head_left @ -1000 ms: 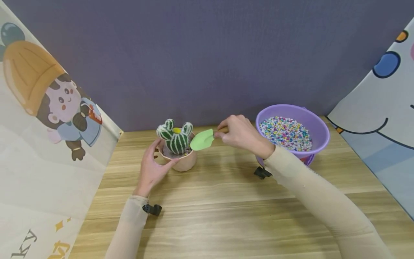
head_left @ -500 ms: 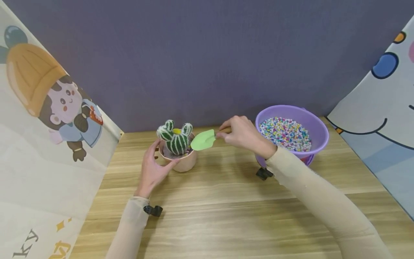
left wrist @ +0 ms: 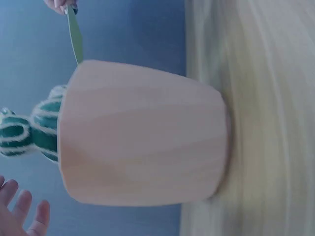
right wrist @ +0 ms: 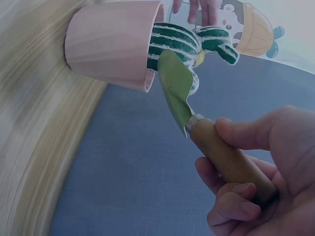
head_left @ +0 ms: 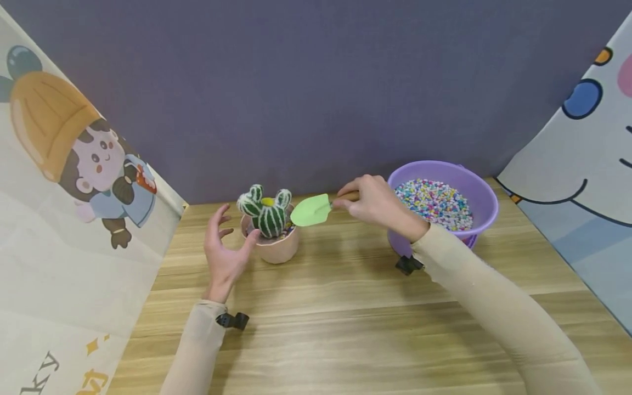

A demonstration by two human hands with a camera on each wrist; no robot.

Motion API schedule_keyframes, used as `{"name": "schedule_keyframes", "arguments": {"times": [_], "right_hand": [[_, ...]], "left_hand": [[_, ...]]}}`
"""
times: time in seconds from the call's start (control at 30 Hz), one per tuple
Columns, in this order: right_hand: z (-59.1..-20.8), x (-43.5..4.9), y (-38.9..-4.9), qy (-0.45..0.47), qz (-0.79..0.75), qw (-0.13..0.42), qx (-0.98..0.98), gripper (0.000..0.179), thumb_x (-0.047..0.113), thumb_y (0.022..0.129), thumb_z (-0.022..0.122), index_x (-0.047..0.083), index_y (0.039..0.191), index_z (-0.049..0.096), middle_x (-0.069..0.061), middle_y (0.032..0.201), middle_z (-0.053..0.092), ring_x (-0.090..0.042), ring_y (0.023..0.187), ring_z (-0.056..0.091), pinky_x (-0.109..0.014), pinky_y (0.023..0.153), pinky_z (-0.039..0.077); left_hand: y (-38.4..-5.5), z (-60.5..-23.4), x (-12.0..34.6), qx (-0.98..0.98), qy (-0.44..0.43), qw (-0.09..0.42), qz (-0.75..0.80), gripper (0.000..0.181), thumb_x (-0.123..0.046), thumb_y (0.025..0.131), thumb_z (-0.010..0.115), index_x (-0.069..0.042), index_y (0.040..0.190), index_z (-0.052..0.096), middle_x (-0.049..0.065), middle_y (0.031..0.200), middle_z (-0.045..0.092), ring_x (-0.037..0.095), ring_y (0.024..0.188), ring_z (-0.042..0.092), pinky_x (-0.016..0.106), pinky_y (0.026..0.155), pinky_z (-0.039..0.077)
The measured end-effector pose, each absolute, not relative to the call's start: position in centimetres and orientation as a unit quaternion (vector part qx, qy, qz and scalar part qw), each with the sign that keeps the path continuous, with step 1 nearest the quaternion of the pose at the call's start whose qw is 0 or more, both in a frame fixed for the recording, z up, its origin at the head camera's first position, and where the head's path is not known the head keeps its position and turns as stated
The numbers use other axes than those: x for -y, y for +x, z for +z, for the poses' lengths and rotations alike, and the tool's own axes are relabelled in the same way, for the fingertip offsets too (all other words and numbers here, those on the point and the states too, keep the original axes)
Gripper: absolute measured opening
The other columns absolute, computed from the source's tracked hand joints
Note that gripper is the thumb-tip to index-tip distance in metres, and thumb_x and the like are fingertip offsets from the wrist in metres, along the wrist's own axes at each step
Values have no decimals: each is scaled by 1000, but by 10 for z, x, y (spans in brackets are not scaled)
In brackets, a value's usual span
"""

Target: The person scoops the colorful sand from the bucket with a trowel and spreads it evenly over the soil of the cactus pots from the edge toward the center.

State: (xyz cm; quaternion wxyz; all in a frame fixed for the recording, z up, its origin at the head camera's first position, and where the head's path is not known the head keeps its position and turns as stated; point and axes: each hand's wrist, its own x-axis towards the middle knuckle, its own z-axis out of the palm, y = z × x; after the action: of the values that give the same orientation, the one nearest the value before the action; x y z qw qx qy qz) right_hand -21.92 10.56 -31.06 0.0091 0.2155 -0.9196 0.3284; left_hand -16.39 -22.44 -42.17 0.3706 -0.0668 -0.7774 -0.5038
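A pale pink pot (head_left: 277,251) stands on the wooden table, holding a green knitted cactus (head_left: 270,220) with white stripes and a yellow top. Some coloured beads lie in the pot beside the cactus. My left hand (head_left: 224,255) is at the pot's left side, fingers spread and apart from the wall; in the left wrist view its fingertips (left wrist: 22,206) show below the cactus. My right hand (head_left: 377,203) grips the wooden handle (right wrist: 229,160) of a small green trowel (head_left: 312,210). The trowel's blade is at the pot's right rim, and no beads show on it.
To the right, a purple basin (head_left: 481,203) filled with small multicoloured beads (head_left: 436,203) stands on the table (head_left: 316,318), close to my right forearm. A dark blue-grey panel (head_left: 316,99) rises behind, with printed cartoon panels on both sides.
My left hand has let go of the pot and moved slightly left, its fingers spreading. The right hand has shifted a little to the right with the trowel.
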Motion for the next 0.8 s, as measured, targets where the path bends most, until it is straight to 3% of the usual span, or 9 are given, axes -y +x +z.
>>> {"name": "schedule_keyframes", "arguments": {"times": [0.13,0.27,0.4,0.57,0.8], "right_hand": [[-309,-112,-219,215,335,8,917,29,33,98,78,11,116,83,-4,104,84,-16,81,78,-34,72,62],[-309,-118,-219,218,342,16,914,30,32,98,78,9,116,83,-5,102,84,-18,83,79,-34,73,61],[-307,-121,-219,223,346,28,911,28,30,98,78,9,116,83,-5,102,84,-21,89,79,-38,79,60],[-307,-127,-216,219,360,28,907,26,27,99,76,10,118,82,-8,108,82,-23,94,78,-38,79,60],[-309,-144,-214,204,364,59,907,23,30,99,77,15,115,84,-4,107,82,-21,96,77,-34,76,56]], "left_hand": [[-162,-415,219,764,-77,392,-507,80,-6,74,85,5,148,55,23,148,60,6,123,53,24,97,50],[-161,-408,215,757,-86,405,-506,79,-8,75,85,-1,148,57,16,147,62,6,124,54,20,98,51],[-159,-401,212,750,-103,418,-502,77,-11,75,86,-6,148,59,12,146,64,9,124,56,21,98,53],[-156,-394,204,744,-134,434,-491,76,-16,75,87,-4,145,61,23,140,65,13,124,57,24,98,54],[-155,-389,189,732,-172,441,-489,72,-18,78,84,1,143,61,25,137,66,32,119,60,28,97,54]]}}
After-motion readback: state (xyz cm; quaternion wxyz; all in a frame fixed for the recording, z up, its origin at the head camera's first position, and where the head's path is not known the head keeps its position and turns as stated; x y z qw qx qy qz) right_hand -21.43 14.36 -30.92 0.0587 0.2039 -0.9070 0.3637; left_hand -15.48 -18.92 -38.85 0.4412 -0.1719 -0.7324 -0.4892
